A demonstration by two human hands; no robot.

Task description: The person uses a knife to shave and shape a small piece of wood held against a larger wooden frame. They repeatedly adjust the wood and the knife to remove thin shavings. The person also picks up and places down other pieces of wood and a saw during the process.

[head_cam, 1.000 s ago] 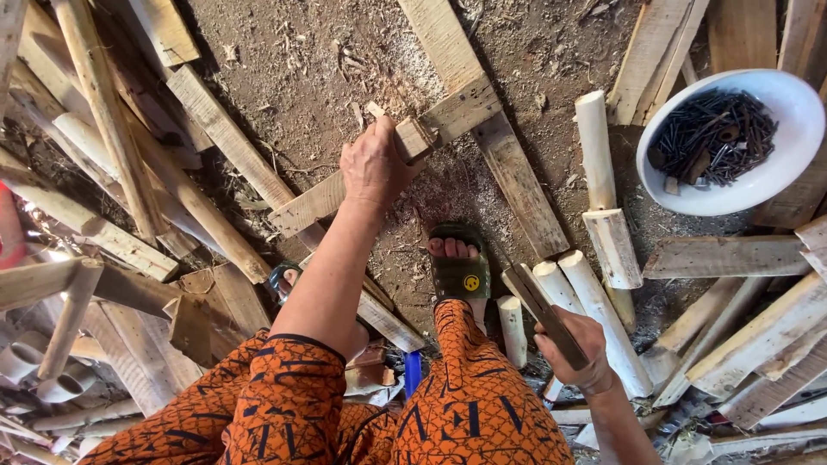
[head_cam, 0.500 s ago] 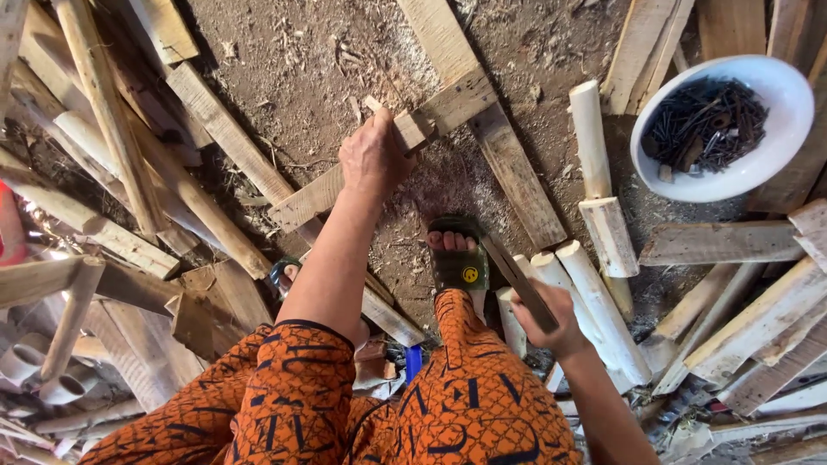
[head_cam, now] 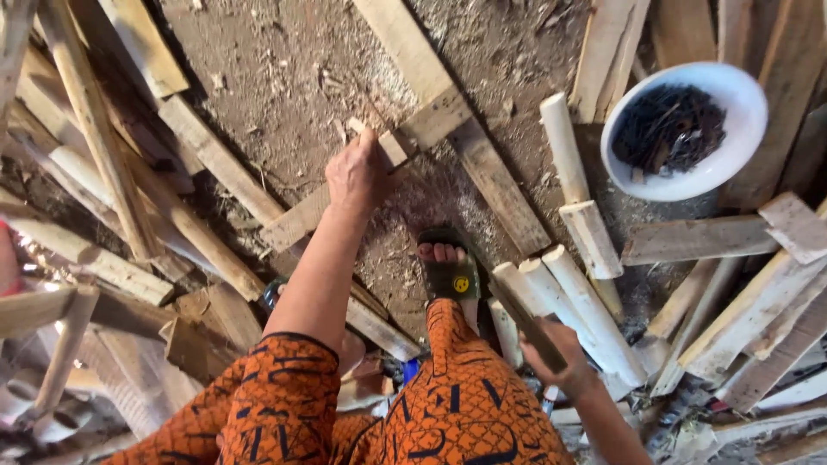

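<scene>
Left hand (head_cam: 356,175) has its fingers clenched on a small wood block (head_cam: 385,145), pinning it upright on the plank (head_cam: 362,185) so it stays steady. Right hand (head_cam: 564,360) grips a dark blade (head_cam: 525,323) down near the sandal (head_cam: 452,274), by the white bowl (head_cam: 749,112).

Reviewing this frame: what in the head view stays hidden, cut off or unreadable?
- Left hand: fingers cover where it meets the small wood block; grip unclear.
- Right hand: the dark tool it holds is blurred; kind unclear.
- White bowl: dark contents too small to identify.
- Sandalled foot: heel hidden by orange garment.
</scene>
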